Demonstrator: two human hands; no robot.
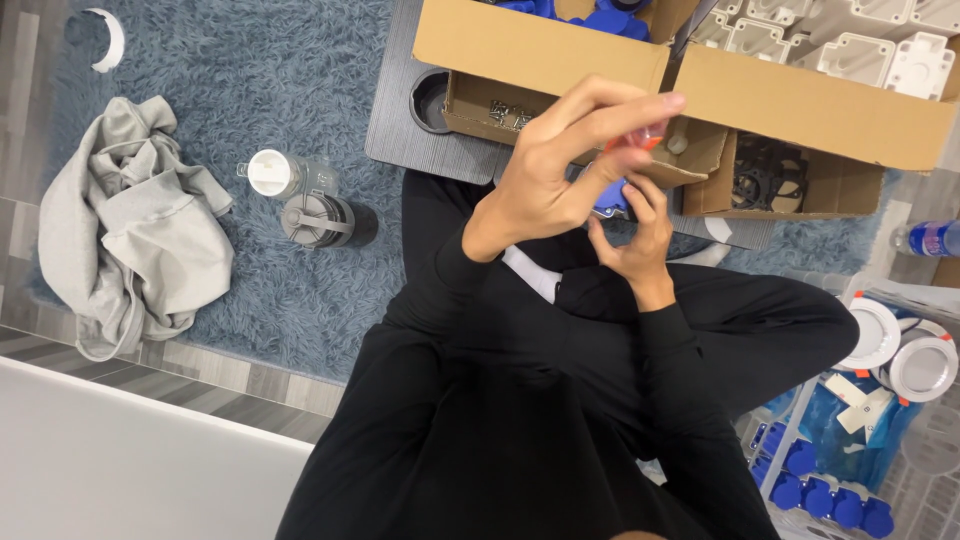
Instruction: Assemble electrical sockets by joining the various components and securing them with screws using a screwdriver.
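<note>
Above the lap, both hands pinch a blue part — axis unclear.

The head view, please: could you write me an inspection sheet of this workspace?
Surface: grey low table on a blue shag rug.
Job's things: left hand pinches a small orange piece; right hand holds a blue part.
Clutter: cardboard box of white housings; grey hoodie; two bottles.
Hands: both closed on small parts, above the lap.
Cables: nothing seen.
Surroundings: round white fixtures and blue caps at right.
</note>
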